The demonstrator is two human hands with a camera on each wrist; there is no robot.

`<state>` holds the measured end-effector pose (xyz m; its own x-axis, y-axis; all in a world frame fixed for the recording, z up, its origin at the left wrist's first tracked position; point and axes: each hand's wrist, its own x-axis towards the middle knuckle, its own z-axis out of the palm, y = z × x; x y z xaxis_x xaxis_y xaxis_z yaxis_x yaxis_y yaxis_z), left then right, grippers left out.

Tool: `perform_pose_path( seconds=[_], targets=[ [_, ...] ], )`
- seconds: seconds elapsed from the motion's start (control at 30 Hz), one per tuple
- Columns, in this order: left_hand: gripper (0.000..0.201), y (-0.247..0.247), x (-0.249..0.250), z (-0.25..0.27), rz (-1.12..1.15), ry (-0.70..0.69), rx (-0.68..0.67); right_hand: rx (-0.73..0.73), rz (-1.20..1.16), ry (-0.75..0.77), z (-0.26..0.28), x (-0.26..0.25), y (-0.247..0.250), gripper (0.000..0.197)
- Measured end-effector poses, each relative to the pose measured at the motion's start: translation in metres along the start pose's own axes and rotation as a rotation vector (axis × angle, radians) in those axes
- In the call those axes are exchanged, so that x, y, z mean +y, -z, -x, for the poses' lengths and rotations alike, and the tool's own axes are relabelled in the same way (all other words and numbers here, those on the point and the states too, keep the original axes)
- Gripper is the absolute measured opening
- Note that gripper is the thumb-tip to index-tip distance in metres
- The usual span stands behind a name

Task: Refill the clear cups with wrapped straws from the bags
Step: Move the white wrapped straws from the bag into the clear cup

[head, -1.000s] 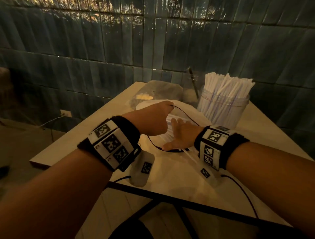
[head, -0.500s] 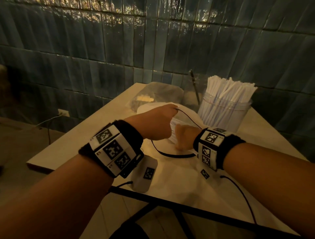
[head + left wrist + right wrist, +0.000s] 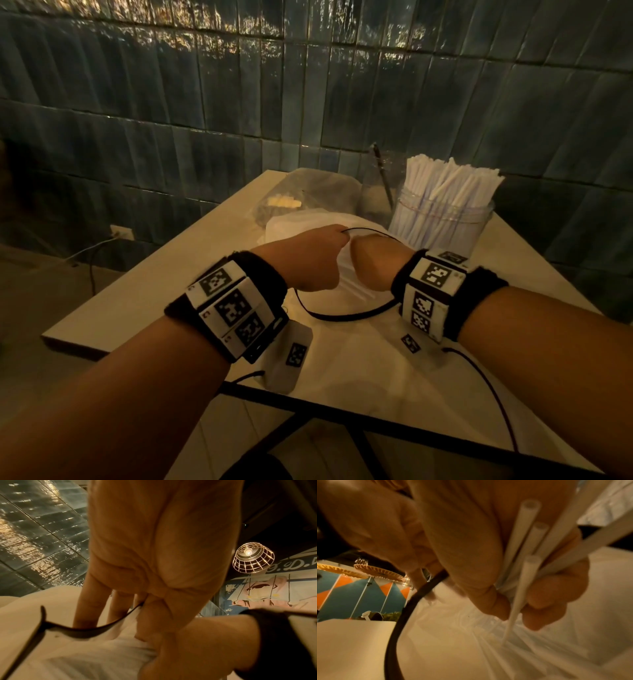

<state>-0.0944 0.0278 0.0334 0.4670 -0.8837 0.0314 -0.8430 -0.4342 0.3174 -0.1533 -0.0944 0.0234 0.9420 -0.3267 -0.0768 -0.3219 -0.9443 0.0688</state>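
Note:
A white plastic bag [image 3: 301,222] of wrapped straws lies on the table's middle. My left hand [image 3: 322,257] is curled at the bag's mouth and pinches the black cord [image 3: 96,627] that runs along it. Beside it my right hand [image 3: 371,263] sits in the bag's mouth, fingers curled round a bunch of white wrapped straws [image 3: 529,540]; their far ends still lie in the bag [image 3: 471,635]. A clear cup [image 3: 476,226] packed with upright white straws [image 3: 448,181] stands at the back right, just beyond my right hand.
A second clear cup [image 3: 373,192] with one dark stick stands behind the bag. A clear bag [image 3: 318,188] lies at the table's far end. The pale table [image 3: 171,281] has its near edge under my wrists; a dark tiled wall [image 3: 239,102] closes the back.
My right hand, which lay flat on the straws in the bag, has curled round a bunch of them and lifted slightly. My left hand keeps hold at the bag's mouth.

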Motion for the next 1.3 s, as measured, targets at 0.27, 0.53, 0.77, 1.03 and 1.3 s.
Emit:
perform_pose_path(
  seconds=[0.27, 0.53, 0.77, 1.03, 1.3],
  targets=[
    [0.066, -0.007, 0.000, -0.008, -0.026, 0.037, -0.001, -0.068, 0.089, 0.054, 0.021, 0.005, 0.022, 0.025],
    [0.090, -0.014, -0.003, -0.016, -0.029, 0.090, 0.013, -0.126, 0.172, 0.016, 0.057, 0.024, 0.047, 0.029],
    [0.084, -0.029, 0.028, -0.022, -0.179, 0.100, 0.338, -0.133, 0.164, 0.050, 0.077, 0.031, 0.062, 0.020],
    [0.039, -0.026, 0.061, -0.033, 0.164, 0.027, 0.320, 0.018, 0.073, -0.061, 0.077, 0.026, 0.066, 0.018],
    [0.013, -0.025, 0.051, -0.044, 0.332, -0.126, 0.356, 0.169, -0.652, -0.067, 0.081, 0.048, 0.083, 0.025]
  ],
)
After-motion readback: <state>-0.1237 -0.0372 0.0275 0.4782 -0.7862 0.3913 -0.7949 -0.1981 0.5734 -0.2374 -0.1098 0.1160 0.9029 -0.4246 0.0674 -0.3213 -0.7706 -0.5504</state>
